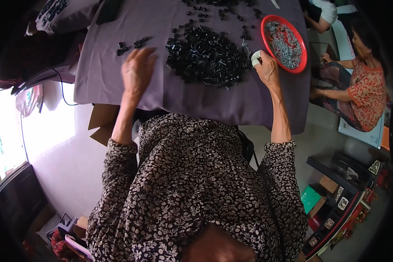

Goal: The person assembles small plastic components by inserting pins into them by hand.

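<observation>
sorting step in hand: small black parts (205, 54) lie heaped on the purple cloth (105, 83). left hand (137, 72) rests flat beside the heap, fingers spread, holding nothing. right hand (266, 67) is closed on a small white piece (255, 58) beside the red tray (266, 26). next move likely needs a fine pinch.
</observation>
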Action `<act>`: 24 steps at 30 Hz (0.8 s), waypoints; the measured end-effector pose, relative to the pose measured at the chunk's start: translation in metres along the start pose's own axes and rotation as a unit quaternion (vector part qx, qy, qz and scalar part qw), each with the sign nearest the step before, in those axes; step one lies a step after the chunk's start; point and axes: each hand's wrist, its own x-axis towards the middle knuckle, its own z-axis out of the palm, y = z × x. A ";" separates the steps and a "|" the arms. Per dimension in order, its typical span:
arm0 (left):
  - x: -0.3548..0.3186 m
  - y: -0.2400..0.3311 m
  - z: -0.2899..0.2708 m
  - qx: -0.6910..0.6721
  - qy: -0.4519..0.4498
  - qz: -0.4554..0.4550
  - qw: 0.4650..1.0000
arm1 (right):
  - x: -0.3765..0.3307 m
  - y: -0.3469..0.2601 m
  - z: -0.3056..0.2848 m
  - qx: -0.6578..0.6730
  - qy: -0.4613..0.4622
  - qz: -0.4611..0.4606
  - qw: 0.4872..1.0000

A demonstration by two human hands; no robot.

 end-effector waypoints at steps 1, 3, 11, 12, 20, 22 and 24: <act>0.000 0.010 0.009 -0.049 -0.013 -0.007 0.999 | 0.001 -0.001 0.000 0.002 -0.002 -0.004 1.000; 0.001 0.029 0.030 -0.066 -0.030 0.064 0.995 | 0.006 0.005 0.001 -0.015 -0.004 0.019 1.000; -0.028 0.083 0.080 -0.084 -0.156 0.264 0.948 | -0.008 0.007 0.002 0.079 -0.003 0.063 0.995; -0.033 0.086 0.085 -0.080 -0.161 0.257 0.949 | -0.008 0.003 0.002 0.072 0.008 0.050 0.996; -0.012 0.071 0.114 -0.029 -0.136 0.268 0.953 | 0.002 -0.025 -0.002 0.114 -0.024 0.019 0.993; 0.002 0.065 0.120 -0.015 -0.111 0.269 0.957 | 0.001 -0.023 -0.004 0.113 -0.020 0.027 0.993; 0.016 0.063 0.119 -0.005 -0.098 0.267 0.959 | -0.004 -0.022 -0.009 0.097 -0.019 0.037 0.994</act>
